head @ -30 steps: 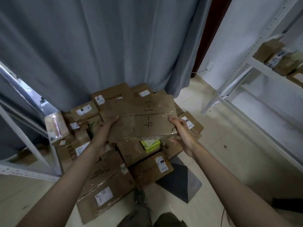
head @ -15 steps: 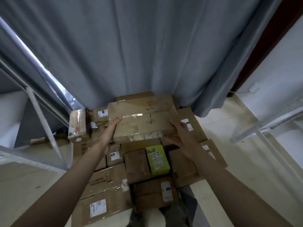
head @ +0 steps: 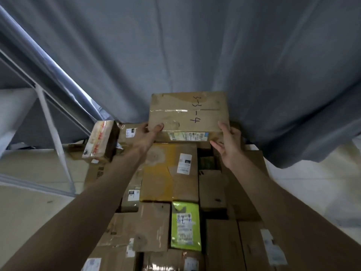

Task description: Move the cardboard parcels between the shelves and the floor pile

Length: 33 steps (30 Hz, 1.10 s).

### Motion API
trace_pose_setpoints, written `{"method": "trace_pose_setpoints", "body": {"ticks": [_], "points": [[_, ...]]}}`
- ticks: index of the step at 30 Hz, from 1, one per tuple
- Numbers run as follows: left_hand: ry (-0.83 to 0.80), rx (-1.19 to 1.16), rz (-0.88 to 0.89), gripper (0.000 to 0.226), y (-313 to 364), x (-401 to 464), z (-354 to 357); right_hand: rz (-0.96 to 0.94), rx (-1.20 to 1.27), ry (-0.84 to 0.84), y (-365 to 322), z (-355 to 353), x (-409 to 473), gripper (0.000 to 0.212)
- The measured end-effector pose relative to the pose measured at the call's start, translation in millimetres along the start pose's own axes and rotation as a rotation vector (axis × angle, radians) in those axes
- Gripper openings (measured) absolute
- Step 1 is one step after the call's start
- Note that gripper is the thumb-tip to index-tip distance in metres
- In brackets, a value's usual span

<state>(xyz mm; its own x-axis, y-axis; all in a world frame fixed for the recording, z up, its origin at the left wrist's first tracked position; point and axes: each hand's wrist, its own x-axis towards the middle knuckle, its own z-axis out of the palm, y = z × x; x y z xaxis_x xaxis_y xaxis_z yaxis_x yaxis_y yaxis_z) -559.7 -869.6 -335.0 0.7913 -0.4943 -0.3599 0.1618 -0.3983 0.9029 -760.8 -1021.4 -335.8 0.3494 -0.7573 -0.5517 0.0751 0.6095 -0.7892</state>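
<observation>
Forearms reach out from the bottom corners of my view, over the floor pile of brown cardboard parcels (head: 154, 227) that spreads below them. Nearest me in that pile I see a lime-green packet with a white label (head: 186, 225), lying flat between brown boxes. Just past it lies a yellowish taped box with a white shipping label (head: 170, 171), flat on top of the heap. Off to the left, a small box wrapped in clear tape with red print (head: 101, 141) sits tilted at the pile's edge, beside the white metal shelf frame (head: 53, 137).

Farther out, my left hand (head: 145, 136) grips the near left corner of a flat brown cardboard parcel marked "3-3-4" in pen (head: 187, 112), thumb on its top face. My right hand (head: 229, 145) touches its near right corner, thumb up along the edge, fingers spread and loosely curled below. I cannot tell whether the parcel already rests on the boxes beneath. It sits at the far end of the pile, against the grey-blue curtain (head: 195, 45) hanging behind everything.
</observation>
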Motion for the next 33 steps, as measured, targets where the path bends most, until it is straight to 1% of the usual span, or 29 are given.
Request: {"method": "trace_pose_setpoints", "body": {"ticks": [4,8,11,13,15,17,19,21,23,25,27,29,31,33], "points": [[0.038,0.046,0.027,0.048,-30.1,69.4,23.7,-0.023,0.020,0.012,23.5,13.4,77.2,0.043],[0.034,0.038,-0.007,0.052,-68.3,130.8,43.6,-0.032,-0.045,0.072,59.3,28.2,147.4,0.032],[0.026,0.049,-0.009,0.056,-107.1,175.1,56.0,-0.023,-0.135,0.075,94.7,28.5,199.1,0.023],[0.022,0.063,-0.016,0.051,-136.7,203.6,62.0,-0.046,-0.236,0.081,121.0,27.1,231.5,0.027],[0.022,0.079,-0.022,0.039,-167.7,230.4,67.5,-0.090,-0.317,0.092,149.4,25.1,263.0,0.034],[0.025,0.079,-0.009,0.036,-199.7,256.2,72.9,-0.112,-0.377,0.095,177.6,23.6,291.6,0.040],[0.025,0.100,0.004,0.042,-230.7,279.6,78.0,-0.134,-0.438,0.101,204.0,21.6,317.9,0.042],[0.023,0.138,0.014,0.064,-259.1,300.6,81.2,-0.167,-0.472,0.099,228.9,22.5,342.3,0.041],[0.038,0.205,0.028,0.080,-283.7,319.8,81.0,-0.192,-0.497,0.098,250.5,25.7,362.9,0.040],[0.050,0.269,0.044,0.087,-302.7,336.9,78.5,-0.213,-0.542,0.078,267.8,30.4,380.2,0.038],[0.055,0.348,0.059,0.090,-315.9,349.7,75.9,-0.262,-0.644,0.071,281.3,35.5,395.7,0.037],[0.072,0.473,0.062,0.086,-328.5,356.7,73.5,-0.308,-0.795,0.055,293.1,40.1,408.4,0.035],[0.051,0.680,0.043,0.072,-338.5,355.0,71.0,-0.310,-0.958,-0.001,305.8,46.0,414.2,0.032],[0.006,0.858,0.036,0.063,-345.6,349.6,69.2,-0.317,-1.252,-0.044,316.8,48.0,412.8,0.033]]}}
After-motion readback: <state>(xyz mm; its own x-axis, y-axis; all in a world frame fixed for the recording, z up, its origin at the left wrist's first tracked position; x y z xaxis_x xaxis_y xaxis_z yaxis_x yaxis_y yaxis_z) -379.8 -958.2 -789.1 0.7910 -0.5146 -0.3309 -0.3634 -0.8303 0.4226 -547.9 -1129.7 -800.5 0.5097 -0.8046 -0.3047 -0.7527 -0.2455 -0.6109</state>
